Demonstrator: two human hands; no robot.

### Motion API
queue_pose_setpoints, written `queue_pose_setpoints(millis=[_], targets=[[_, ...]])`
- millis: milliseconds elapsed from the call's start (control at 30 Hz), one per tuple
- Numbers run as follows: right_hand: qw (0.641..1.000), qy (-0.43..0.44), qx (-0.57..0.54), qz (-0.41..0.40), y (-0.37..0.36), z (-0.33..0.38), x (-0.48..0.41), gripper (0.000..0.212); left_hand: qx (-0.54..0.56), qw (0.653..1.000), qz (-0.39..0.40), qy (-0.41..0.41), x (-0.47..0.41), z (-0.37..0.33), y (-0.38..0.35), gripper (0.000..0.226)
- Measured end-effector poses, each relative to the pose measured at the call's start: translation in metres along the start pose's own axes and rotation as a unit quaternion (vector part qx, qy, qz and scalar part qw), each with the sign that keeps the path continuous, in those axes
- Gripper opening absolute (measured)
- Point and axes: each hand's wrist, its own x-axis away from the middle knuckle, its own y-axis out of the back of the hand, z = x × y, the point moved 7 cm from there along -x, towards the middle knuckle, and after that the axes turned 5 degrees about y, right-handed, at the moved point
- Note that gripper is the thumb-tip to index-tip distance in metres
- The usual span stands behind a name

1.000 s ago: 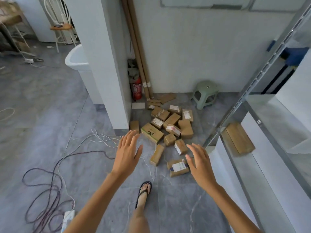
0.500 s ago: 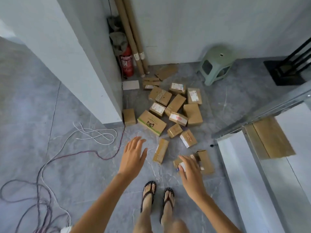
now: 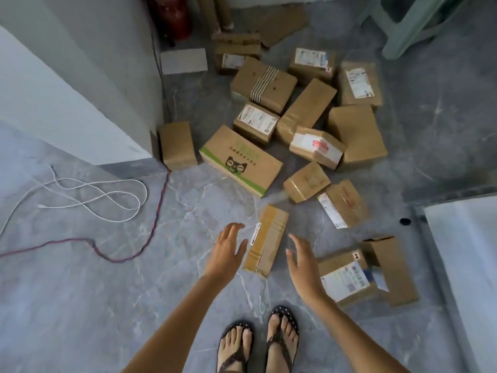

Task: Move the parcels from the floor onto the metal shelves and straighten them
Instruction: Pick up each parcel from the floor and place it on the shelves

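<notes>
Grey marble-look floor (image 3: 80,292) with a pile of cardboard parcels still scattered over it, so the job looks barely started as far as I can see. I count roughly 14 boxes down there, and none of them are lined up or stacked.

Using the narrow taped box (image 3: 266,242) as my landmark: the left hand (image 3: 227,251) is just left of it, the right hand (image 3: 302,261) just right of it, both spread wide with fingers apart and holding nothing. Neither one looks like it's touching the box yet. Beyond it sits the big box with the green stripe and cat face (image 3: 242,161), and the rest of the parcels fan out past that and off to the right. A box with a white label (image 3: 347,278) lies close on the right. White cord (image 3: 107,195) and a red cable (image 3: 121,249) run well off to the left. Only a pale corner of the shelf (image 3: 468,254) shows, far right, so what's on it I can't tell.

Compared with 0.5 s ago, the camera has dropped closer to the pile and the right hand has come off the labelled box to bracket the narrow one with the left. My guess is that one goes up first.
</notes>
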Motion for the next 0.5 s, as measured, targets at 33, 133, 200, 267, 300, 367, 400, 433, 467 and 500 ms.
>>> queue_pose_setpoints(millis=[33, 133, 200, 267, 300, 367, 400, 433, 467, 500], targets=[[1.0, -0.004, 0.0, 0.012, -0.02, -0.018, -0.012, 0.045, 0.008, 1.0, 0.015, 0.011, -0.018, 0.017, -0.023, 0.041], [0.998, 0.004, 0.001, 0.06, -0.073, -0.061, -0.038, 0.055, 0.012, 0.996, 0.078, 0.035, -0.057, 0.058, -0.083, 0.055], [0.996, 0.02, -0.007, 0.09, -0.096, -0.075, -0.046, 0.066, 0.032, 0.988, 0.136, 0.058, -0.067, 0.071, -0.112, 0.062], [0.995, 0.021, -0.02, 0.091, -0.106, -0.077, -0.047, 0.074, 0.076, 0.979, 0.166, 0.086, -0.066, 0.069, -0.125, 0.067], [0.996, 0.007, -0.035, 0.081, -0.103, -0.074, -0.045, 0.076, 0.097, 0.978, 0.162, 0.092, -0.063, 0.066, -0.126, 0.071], [0.996, -0.014, -0.07, 0.06, -0.087, -0.059, -0.04, 0.075, 0.13, 0.976, 0.146, 0.097, -0.051, 0.054, -0.116, 0.078], [0.995, -0.016, -0.082, 0.051, -0.074, -0.048, -0.036, 0.075, 0.143, 0.974, 0.141, 0.105, -0.044, 0.045, -0.107, 0.063], [0.995, -0.013, -0.088, 0.042, -0.058, -0.033, -0.033, 0.075, 0.154, 0.975, 0.128, 0.1, -0.035, 0.033, -0.094, 0.045], [0.996, -0.008, -0.089, 0.029, -0.04, -0.016, -0.03, 0.074, 0.164, 0.976, 0.108, 0.09, -0.026, 0.017, -0.077, 0.039], [0.996, -0.004, -0.092, 0.011, -0.018, 0.004, -0.027, 0.074, 0.176, 0.978, 0.085, 0.07, -0.017, -0.002, -0.057, 0.041]])
